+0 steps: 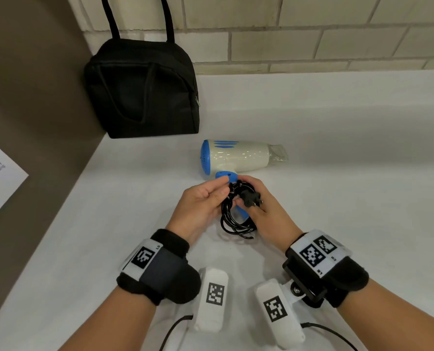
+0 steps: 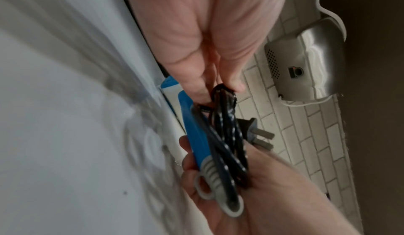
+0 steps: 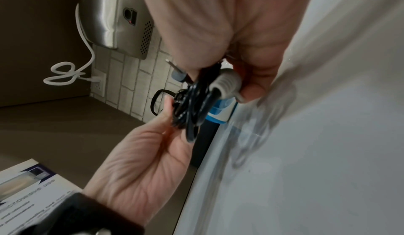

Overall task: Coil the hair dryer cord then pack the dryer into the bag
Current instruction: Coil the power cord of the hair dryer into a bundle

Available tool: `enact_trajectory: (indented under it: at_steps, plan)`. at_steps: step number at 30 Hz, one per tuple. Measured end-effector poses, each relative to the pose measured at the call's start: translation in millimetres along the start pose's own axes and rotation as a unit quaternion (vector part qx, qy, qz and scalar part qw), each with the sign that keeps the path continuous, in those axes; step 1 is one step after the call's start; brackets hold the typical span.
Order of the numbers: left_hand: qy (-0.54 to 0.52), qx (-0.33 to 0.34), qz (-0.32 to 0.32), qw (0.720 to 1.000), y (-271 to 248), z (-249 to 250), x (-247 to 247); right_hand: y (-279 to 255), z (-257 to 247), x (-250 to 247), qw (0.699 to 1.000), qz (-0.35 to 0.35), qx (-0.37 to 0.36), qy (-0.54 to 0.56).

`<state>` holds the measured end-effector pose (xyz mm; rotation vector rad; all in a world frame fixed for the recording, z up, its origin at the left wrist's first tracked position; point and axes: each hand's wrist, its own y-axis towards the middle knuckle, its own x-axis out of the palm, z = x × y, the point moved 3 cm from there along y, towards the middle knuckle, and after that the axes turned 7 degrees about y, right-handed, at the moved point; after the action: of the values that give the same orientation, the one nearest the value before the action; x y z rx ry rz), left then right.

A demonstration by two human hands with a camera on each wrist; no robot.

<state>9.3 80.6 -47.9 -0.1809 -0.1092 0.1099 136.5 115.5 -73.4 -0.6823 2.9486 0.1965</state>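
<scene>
- Head view: the left hand [image 1: 202,198] pinches the top of the coiled cord [image 1: 237,219] and the right hand [image 1: 262,209] grips loops and plug [image 1: 252,198], likely so the coil keeps its shape.
- Dryer [image 1: 236,157] lies on the bench [image 1: 337,138], with the bag [image 1: 145,89] upright behind it.

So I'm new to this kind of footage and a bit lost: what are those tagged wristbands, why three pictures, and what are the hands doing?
No machine here: a person works bare-handed, with a camera strapped to each wrist and one on the head. The big picture is the head view, looking down; the other two look along each hand. On the white counter lie a white-and-blue hair dryer and, by the tiled wall, a black bag standing upright. The left hand pinches the coiled black cord; the right hand holds the coil against the dryer's blue handle, and the plug sticks out on top. Nothing shows in the bag yet.
</scene>
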Motion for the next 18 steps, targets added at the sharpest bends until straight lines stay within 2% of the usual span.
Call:
enact_trajectory:
  at_steps: [4,11,15,18]
  plan:
    - [0.033,0.016,0.045,0.998,4.0,-1.9,-0.3,-3.8,-2.0,1.6,0.999,-0.016,-0.008,-0.03]
    - [0.038,0.034,0.041,0.998,5.5,-4.2,-3.8,-7.7,-1.8,1.4,0.996,-0.031,-0.011,-0.084]
    - [0.015,0.011,0.022,1.0,7.2,-5.9,-2.0,-5.6,1.6,-0.7,0.998,-0.018,0.006,-0.054]
    - [0.025,0.013,0.039,0.999,1.2,-7.6,-1.4,-4.4,-2.2,-4.7,0.999,0.001,0.014,-0.032]
